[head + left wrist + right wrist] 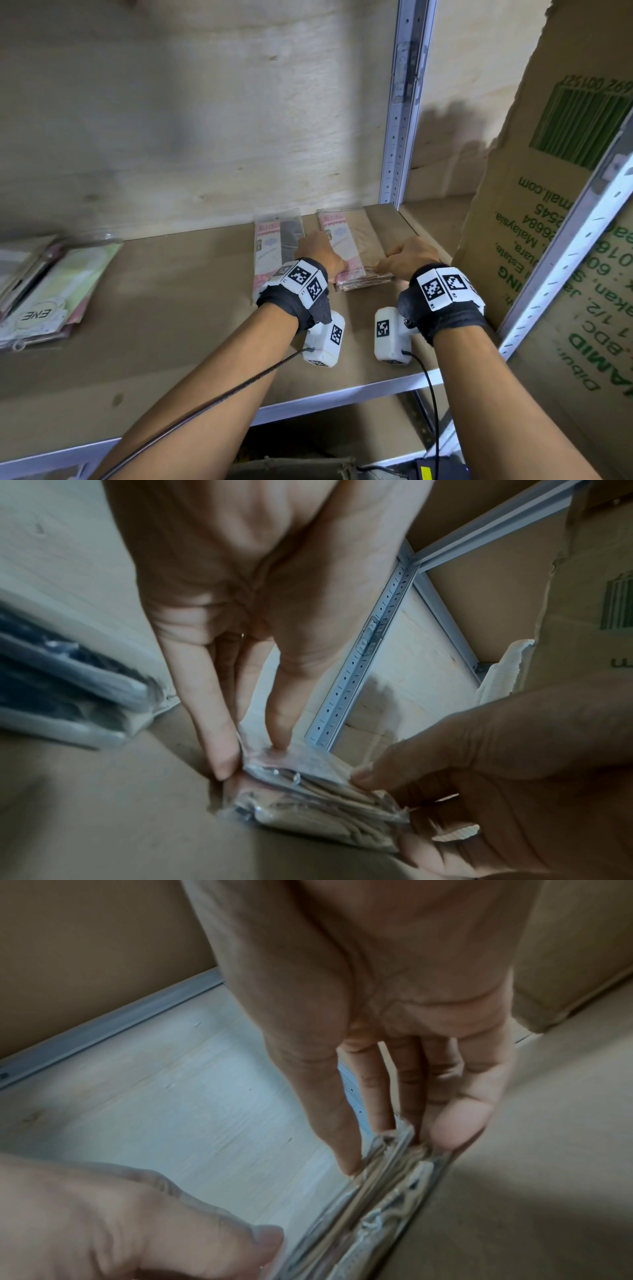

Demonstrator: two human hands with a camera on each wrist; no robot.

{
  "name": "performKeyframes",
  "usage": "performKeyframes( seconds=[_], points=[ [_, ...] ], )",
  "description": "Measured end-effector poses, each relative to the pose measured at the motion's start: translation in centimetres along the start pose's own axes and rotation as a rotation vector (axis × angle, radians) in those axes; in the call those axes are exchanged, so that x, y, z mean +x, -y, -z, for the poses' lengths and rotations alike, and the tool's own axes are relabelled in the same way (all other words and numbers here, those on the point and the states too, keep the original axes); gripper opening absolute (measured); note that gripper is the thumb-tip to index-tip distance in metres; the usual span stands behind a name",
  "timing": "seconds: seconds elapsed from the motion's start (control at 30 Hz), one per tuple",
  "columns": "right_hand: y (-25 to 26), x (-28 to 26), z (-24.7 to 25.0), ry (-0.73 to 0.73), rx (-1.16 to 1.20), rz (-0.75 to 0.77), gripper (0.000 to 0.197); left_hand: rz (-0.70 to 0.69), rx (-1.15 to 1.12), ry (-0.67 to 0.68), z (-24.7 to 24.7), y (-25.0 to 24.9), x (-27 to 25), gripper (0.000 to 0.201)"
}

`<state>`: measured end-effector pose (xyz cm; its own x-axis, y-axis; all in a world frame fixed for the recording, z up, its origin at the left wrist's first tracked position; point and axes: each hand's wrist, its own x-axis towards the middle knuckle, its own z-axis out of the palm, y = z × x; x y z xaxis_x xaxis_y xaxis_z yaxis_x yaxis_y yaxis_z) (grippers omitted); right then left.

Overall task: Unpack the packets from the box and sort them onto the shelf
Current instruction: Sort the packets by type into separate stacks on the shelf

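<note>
A stack of beige packets lies on the wooden shelf, towards its right end. My left hand pinches the stack's near left corner; in the left wrist view its thumb rests on top and a finger lies against the stack's side. My right hand grips the near right edge; in the right wrist view the packets sit between thumb and fingers. A second stack with darker packets lies just to the left. The cardboard box stands at the right.
A metal upright rises behind the beige stack, with a plywood back wall beyond. More packets are piled at the shelf's far left. The shelf's grey front rail runs under my wrists. Another upright crosses before the box.
</note>
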<state>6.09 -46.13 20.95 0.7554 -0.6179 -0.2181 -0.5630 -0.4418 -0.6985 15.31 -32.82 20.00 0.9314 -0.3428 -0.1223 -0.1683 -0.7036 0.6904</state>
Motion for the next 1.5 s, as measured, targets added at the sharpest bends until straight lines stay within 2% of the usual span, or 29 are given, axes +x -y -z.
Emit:
performKeyframes(
  seconds=[0.23, 0.33, 0.47, 0.53, 0.6, 0.73, 0.8, 0.87, 0.97, 1.17, 1.27, 1.33, 1.43, 1.5],
  points=[
    [-0.4, 0.6, 0.4, 0.009, 0.018, 0.008, 0.017, 0.01, -0.009, 0.005, -0.3, -0.1, -0.3, 0.043],
    [-0.3, 0.4, 0.5, 0.018, 0.018, 0.007, 0.021, 0.039, -0.089, 0.075, -0.1, -0.4, -0.6, 0.047],
    [0.3, -0.1, 0.7, 0.021, 0.009, 0.017, 0.032, 0.025, -0.087, 0.064, 0.8, -0.5, -1.1, 0.041],
    [0.8, -0.5, 0.7, -0.058, -0.021, 0.022, 0.037, -0.008, -0.071, 0.026, 2.1, -0.6, -1.6, 0.031],
    [1.5, -0.9, 0.4, -0.144, -0.037, 0.043, 0.038, -0.086, -0.008, -0.069, 4.1, -0.6, -2.1, 0.021],
    [3.4, -2.0, -0.9, -0.223, 0.057, 0.152, 0.02, -0.168, -0.057, -0.226, 9.2, 1.3, -3.3, 0.016],
    [4.6, -3.1, -2.2, -0.187, 0.151, 0.246, 0.009, -0.173, -0.098, -0.293, 11.9, 3.6, -4.0, 0.008],
    [6.0, -4.4, -3.8, -0.123, 0.229, 0.314, 0.003, -0.147, -0.153, -0.335, 14.4, 6.8, -4.7, 0.014],
    [8.4, -6.3, -6.9, 0.001, 0.29, 0.4, 0.005, -0.078, -0.221, -0.375, 18.1, 11.9, -6.5, 0.021],
    [14.5, -10.4, -15.1, 0.238, 0.342, 0.512, 0.006, 0.084, -0.339, -0.521, 25.9, 22.2, -10.7, 0.016],
    [17.2, -11.3, -19.0, 0.333, 0.308, 0.526, 0.007, 0.162, -0.374, -0.575, 28.7, 25.5, -11.9, 0.009],
    [19.7, -11.9, -22.4, 0.404, 0.286, 0.508, 0.003, 0.202, -0.38, -0.625, 30.5, 27.5, -12.5, 0.015],
    [23.8, -12.8, -27.0, 0.499, 0.211, 0.466, 0.012, 0.245, -0.4, -0.692, 32.5, 29.2, -13.2, 0.018],
    [26.2, -12.9, -29.5, 0.57, 0.204, 0.398, 0.024, 0.255, -0.443, -0.672, 33.4, 30.1, -13.4, 0.017]
  ],
)
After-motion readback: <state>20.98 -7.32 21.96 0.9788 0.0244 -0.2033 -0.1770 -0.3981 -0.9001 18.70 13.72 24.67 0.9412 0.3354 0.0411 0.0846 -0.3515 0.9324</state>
